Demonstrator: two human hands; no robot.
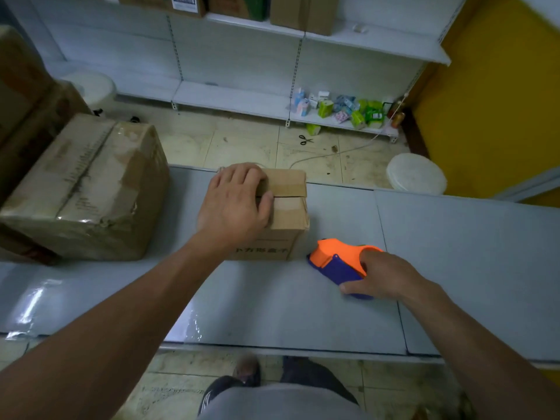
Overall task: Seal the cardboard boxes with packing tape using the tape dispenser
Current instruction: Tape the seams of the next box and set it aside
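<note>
Grabbing tape dispenser [336, 263] on worktop [272, 298]: right grip [386, 277] curls round it, just beside small box [288, 207] at far edge; left grip [235, 204] flat, pressing box top. Next, prob.: lift to seam [288, 196].

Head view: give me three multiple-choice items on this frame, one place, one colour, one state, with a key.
1. The tape dispenser lies: A on the floor; B on the table, right of the small box; C atop the large box.
2. Its colours: A orange and purple; B green and white; C black.
3. The right hand: A hangs empty; B holds scissors; C grips the dispenser.
Key: B, it rests on the grey top beside the box; A, orange shell, purple body; C, fingers curl round it.
</note>
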